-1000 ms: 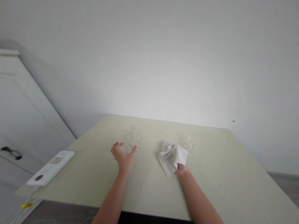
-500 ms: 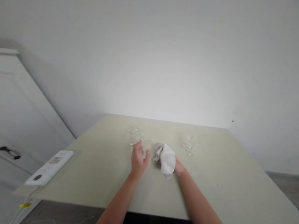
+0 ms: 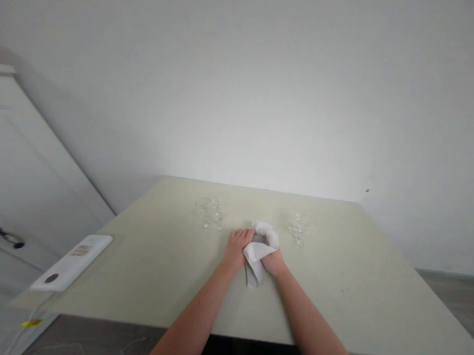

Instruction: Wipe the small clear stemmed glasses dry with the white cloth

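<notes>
Head view, centre of frame: your table is bare and hard, so anything dropped would likely break; your left hand is closed around something hidden, probably a glass, though I cannot tell; your right hand grips the white cloth wrapped over it; squeezing could crack it; stemmed glasses stand near, upper left, easily knocked.
</notes>
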`<action>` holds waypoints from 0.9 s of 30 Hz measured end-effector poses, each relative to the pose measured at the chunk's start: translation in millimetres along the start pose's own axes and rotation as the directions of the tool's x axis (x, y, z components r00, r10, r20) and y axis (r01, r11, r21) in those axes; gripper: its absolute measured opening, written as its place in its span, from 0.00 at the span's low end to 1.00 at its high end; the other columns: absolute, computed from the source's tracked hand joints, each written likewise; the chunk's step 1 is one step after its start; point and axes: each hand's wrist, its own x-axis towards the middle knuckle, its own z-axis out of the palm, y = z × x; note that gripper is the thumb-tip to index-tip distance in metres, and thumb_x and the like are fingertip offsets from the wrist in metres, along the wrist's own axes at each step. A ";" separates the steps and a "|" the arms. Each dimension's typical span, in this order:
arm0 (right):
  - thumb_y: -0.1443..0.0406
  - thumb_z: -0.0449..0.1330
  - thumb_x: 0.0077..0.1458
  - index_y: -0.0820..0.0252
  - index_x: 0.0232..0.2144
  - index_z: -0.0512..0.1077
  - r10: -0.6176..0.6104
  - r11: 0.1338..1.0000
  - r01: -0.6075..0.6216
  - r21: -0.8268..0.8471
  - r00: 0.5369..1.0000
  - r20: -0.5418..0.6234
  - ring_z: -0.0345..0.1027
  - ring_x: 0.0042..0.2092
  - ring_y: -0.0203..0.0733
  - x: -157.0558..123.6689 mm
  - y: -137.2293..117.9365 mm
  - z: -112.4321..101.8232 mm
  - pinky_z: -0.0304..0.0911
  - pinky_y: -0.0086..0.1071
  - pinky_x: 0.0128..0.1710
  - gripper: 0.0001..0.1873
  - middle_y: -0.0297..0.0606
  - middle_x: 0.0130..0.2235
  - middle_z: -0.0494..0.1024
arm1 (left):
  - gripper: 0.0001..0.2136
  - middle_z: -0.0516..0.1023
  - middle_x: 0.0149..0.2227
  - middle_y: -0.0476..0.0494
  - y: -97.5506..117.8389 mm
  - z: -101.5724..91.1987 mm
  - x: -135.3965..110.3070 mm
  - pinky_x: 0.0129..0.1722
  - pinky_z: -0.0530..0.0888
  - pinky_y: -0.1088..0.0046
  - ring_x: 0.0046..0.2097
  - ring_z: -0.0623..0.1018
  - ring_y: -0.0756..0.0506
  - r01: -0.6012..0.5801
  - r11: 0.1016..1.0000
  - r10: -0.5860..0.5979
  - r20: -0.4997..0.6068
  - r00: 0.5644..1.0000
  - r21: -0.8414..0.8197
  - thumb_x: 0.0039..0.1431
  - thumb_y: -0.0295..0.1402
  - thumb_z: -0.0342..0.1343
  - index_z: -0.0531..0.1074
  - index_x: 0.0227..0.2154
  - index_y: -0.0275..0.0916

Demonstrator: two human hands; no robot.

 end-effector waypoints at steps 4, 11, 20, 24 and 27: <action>0.58 0.61 0.53 0.58 0.43 0.73 0.074 0.996 -0.072 -0.045 0.996 0.048 0.71 0.47 0.48 -1.9 1.2 -3.7 0.61 0.46 0.55 0.16 0.42 0.45 0.78 | 0.12 0.75 0.44 0.38 -3.6 7.7 0.4 0.47 0.67 0.63 0.46 0.74 0.41 -0.011 1.000 0.011 0.007 1.000 0.013 0.62 0.28 0.50 0.68 0.48 0.39; 0.62 0.70 0.38 0.56 0.46 0.73 -0.098 0.975 0.131 -0.179 0.979 0.180 0.68 0.51 0.52 -1.8 -4.0 -5.3 0.62 0.44 0.55 0.29 0.44 0.49 0.75 | 0.07 0.76 0.36 0.40 -7.5 3.3 2.4 0.42 0.68 0.66 0.40 0.76 0.42 0.063 0.998 -0.064 0.065 0.996 0.028 0.63 0.27 0.49 0.69 0.42 0.37; 0.58 0.66 0.45 0.57 0.46 0.72 0.013 0.992 -0.007 -0.123 0.999 0.048 0.69 0.49 0.50 -6.4 5.2 -0.6 0.61 0.46 0.55 0.24 0.44 0.46 0.76 | 0.09 0.76 0.36 0.38 -4.6 3.7 2.0 0.44 0.67 0.63 0.41 0.75 0.40 0.019 1.000 -0.019 0.007 1.000 -0.014 0.62 0.29 0.50 0.71 0.43 0.38; 0.62 0.68 0.40 0.57 0.45 0.72 -0.174 0.952 0.212 -0.221 0.968 0.181 0.69 0.47 0.48 -5.3 -2.6 -3.7 0.65 0.40 0.49 0.26 0.43 0.43 0.76 | 0.06 0.76 0.31 0.39 -6.1 2.8 4.2 0.42 0.67 0.65 0.38 0.76 0.41 0.070 0.997 -0.068 0.065 0.996 -0.039 0.62 0.28 0.50 0.72 0.37 0.37; 0.59 0.61 0.50 0.59 0.43 0.72 -0.055 0.987 0.051 -0.154 0.998 -0.020 0.71 0.44 0.46 -2.3 0.9 4.4 0.66 0.41 0.48 0.18 0.41 0.41 0.77 | 0.09 0.76 0.38 0.38 -1.6 1.1 0.3 0.46 0.66 0.63 0.44 0.74 0.40 0.023 0.999 -0.022 -0.031 0.999 0.028 0.63 0.28 0.48 0.70 0.44 0.37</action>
